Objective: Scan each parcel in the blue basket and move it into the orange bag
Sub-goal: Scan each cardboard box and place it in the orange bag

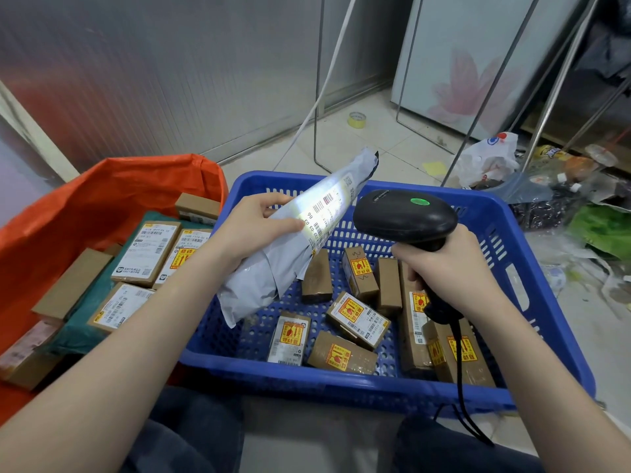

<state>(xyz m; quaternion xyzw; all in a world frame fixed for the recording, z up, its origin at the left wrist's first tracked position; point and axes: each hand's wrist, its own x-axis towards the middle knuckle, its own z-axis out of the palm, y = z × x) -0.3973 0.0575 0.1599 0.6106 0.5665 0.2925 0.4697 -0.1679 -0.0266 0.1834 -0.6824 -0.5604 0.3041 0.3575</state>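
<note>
My left hand [259, 223] grips a long grey plastic mailer parcel [269, 268] above the blue basket [532, 268], its label side tilted toward the scanner. My right hand [444, 264] holds the handle of a black barcode scanner [403, 216], whose green light is on. The scanner's light falls on the parcel's barcode label [324, 209]. Several small brown cardboard parcels [358, 319] with yellow-red stickers lie on the basket floor. The orange bag [85, 206] stands open at the left, with several boxes [146, 254] inside.
A roll of yellow tape [355, 119] lies on the tiled floor behind the basket. Metal rack legs [319, 80] and a white cable stand beyond it. Plastic bags and rubbish [546, 186] pile up at the right. The scanner's black cord [461, 387] hangs over the basket's front rim.
</note>
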